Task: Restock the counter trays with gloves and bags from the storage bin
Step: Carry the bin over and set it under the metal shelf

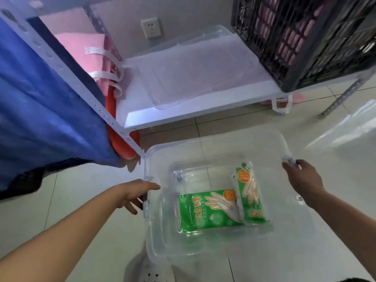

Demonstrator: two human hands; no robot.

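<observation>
A clear plastic storage bin (203, 147) stands on the tiled floor below me. Inside it lie two green packs of disposable gloves, one flat (209, 210) and one leaning beside it (251, 195). My left hand (136, 194) is at the bin's left rim, thumb over the edge and fingers down along the outside by the dark latch. My right hand (303, 178) grips the right rim at the grey latch (290, 159), fingers curled around the edge.
A white low shelf (183, 110) carries a clear bin lid (195, 66) and a black slatted crate (309, 37). A blue cloth (40, 94) hangs on the left over the shelf post, with pink bags (87, 53) and a red item behind. My shoe (151, 275) is below the bin.
</observation>
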